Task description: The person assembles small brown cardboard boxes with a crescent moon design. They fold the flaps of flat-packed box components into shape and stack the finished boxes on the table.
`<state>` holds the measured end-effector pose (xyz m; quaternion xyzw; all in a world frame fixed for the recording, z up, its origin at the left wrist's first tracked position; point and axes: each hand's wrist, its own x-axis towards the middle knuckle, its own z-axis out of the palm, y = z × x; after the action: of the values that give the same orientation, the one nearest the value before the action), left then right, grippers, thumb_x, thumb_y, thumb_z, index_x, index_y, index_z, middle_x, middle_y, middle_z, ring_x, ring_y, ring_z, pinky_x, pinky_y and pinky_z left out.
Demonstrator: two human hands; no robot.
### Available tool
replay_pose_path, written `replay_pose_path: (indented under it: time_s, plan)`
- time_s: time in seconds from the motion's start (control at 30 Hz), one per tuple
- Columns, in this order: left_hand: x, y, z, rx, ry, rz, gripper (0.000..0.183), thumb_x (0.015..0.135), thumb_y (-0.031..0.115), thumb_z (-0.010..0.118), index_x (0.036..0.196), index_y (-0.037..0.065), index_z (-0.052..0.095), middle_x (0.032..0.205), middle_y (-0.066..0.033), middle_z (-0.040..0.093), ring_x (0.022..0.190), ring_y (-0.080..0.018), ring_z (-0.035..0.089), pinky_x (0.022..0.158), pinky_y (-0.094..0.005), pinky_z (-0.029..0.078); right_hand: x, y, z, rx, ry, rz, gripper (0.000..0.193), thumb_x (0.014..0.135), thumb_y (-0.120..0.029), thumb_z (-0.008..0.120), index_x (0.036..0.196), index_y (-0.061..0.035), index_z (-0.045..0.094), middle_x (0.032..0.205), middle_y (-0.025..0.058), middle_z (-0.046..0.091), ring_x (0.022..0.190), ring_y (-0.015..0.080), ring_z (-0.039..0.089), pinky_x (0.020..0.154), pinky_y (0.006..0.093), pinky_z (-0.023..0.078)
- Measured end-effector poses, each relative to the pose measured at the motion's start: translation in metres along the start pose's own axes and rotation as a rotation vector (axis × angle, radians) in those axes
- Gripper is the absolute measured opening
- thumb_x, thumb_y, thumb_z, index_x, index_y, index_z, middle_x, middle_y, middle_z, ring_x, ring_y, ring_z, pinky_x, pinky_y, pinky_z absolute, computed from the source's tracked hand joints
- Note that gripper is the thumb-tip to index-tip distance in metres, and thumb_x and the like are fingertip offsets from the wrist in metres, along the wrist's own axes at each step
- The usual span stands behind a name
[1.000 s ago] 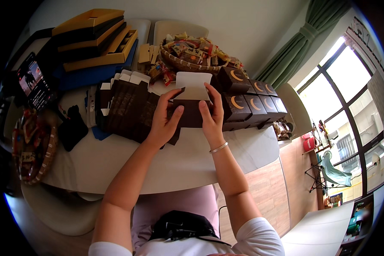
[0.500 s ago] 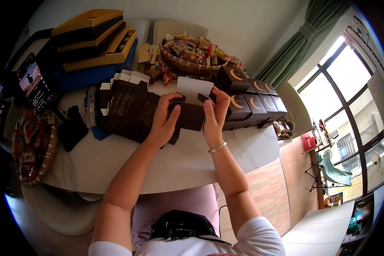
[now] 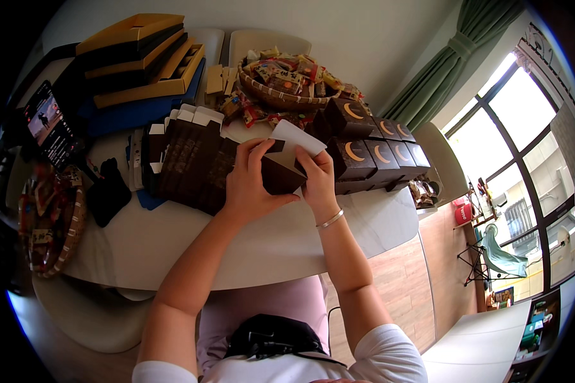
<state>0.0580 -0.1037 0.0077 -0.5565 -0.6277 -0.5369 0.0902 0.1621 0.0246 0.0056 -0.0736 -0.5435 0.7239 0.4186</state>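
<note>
Between my hands is a small dark brown carton (image 3: 280, 173) with a white inner flap standing up at its far side. My left hand (image 3: 248, 180) grips it from the left, thumb stretched along the near face and fingers over the top edge. On the right, my right hand (image 3: 318, 177) pinches the carton's side near the raised flap. Flat, unfolded brown cartons (image 3: 188, 163) lie in an overlapping row just left of my left hand. Beyond my right hand, finished-looking brown boxes (image 3: 353, 159) with golden crescents stand in stacked rows.
A wicker basket (image 3: 287, 101) heaped with wrapped snacks stands at the back. Black-and-yellow trays (image 3: 140, 64) are piled at the far left. A lit phone (image 3: 48, 127) and a second snack basket (image 3: 73, 236) sit at the left. The white table (image 3: 160, 249) curves in front of me.
The carton has turned and tilted, its white flap now slanting to the right. My left thumb has moved down across the near face, and my right fingers have shifted onto the carton's side.
</note>
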Motion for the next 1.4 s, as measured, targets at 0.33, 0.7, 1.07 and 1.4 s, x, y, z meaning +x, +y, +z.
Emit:
replay_pose_path:
  time_s: [0.33,0.7,1.07,1.4]
  plan:
    - [-0.002,-0.002,0.003,0.12,-0.057,-0.071,0.094,0.055,0.026,0.089,0.132,0.014,0.036,0.127,-0.0136,0.042,0.112,-0.0358,0.055,0.076,-0.0465,0.057,-0.007,-0.017,0.014,0.103,-0.096,-0.088,0.043,0.105,-0.033,0.047,0.122,0.0046,0.061,0.112,0.0079,0.067,0.103,0.0119,0.061,0.092,0.0257,0.047]
    - [-0.001,0.003,0.001,0.106,-0.032,-0.163,0.095,0.058,0.026,0.087,0.136,0.014,0.034,0.129,-0.0142,0.042,0.114,-0.036,0.054,0.078,-0.0471,0.057,-0.003,-0.018,0.017,-0.061,-0.123,-0.071,0.03,0.098,-0.011,0.059,0.125,0.0019,0.06,0.115,0.0062,0.066,0.105,0.0108,0.06,0.093,0.0259,0.046]
    - [-0.002,0.0,0.001,0.161,-0.035,-0.161,0.092,0.058,0.025,0.086,0.134,0.01,0.036,0.126,-0.0142,0.043,0.113,-0.0354,0.055,0.073,-0.0465,0.059,0.0,-0.008,0.01,-0.217,-0.255,-0.083,0.034,0.099,-0.014,0.058,0.13,-0.0005,0.06,0.125,0.0071,0.063,0.115,0.0139,0.057,0.098,0.0263,0.044]
    - [0.0,0.002,0.002,0.208,0.013,-0.105,0.101,0.058,0.023,0.084,0.142,0.008,0.031,0.127,-0.0167,0.044,0.109,-0.0356,0.058,0.071,-0.0433,0.059,-0.001,-0.003,0.013,-0.393,-0.119,-0.181,0.033,0.102,-0.019,0.057,0.127,0.0012,0.063,0.118,0.0057,0.067,0.105,0.0099,0.06,0.09,0.0222,0.048]
